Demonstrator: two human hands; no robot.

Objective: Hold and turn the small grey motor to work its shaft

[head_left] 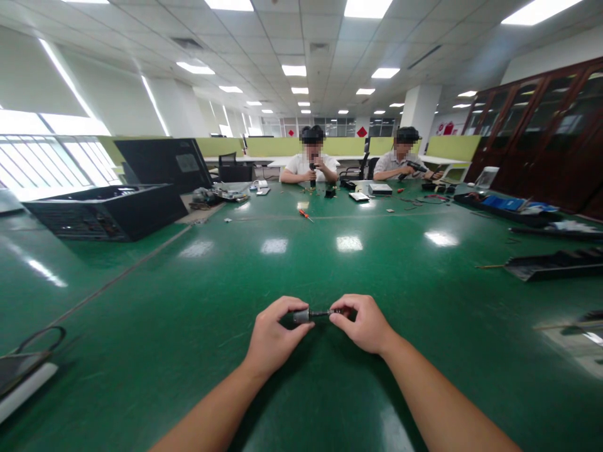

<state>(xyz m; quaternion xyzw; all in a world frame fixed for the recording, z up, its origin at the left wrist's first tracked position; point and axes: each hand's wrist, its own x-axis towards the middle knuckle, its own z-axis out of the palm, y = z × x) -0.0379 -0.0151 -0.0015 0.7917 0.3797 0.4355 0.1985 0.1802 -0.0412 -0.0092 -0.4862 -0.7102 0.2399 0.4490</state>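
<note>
My left hand (279, 331) is closed on a small grey metal cylinder (301, 316), which looks like a little motor, gripped between thumb and fingers. A thin dark shaft (320, 313) runs from the cylinder toward the right. The far end of that shaft, with a dark ribbed part, is pinched in my right hand (362, 321). Held roughly level, the piece is just above the green tabletop (311, 270). My fingers hide part of both ends.
A black computer case (108, 210) stands at the left. Farther off lies an orange screwdriver (305, 215). Two people (311, 166) work across the table among small parts. Dark trays (556, 263) are at the right, and a flat device with a cable (28, 370) is at the near left.
</note>
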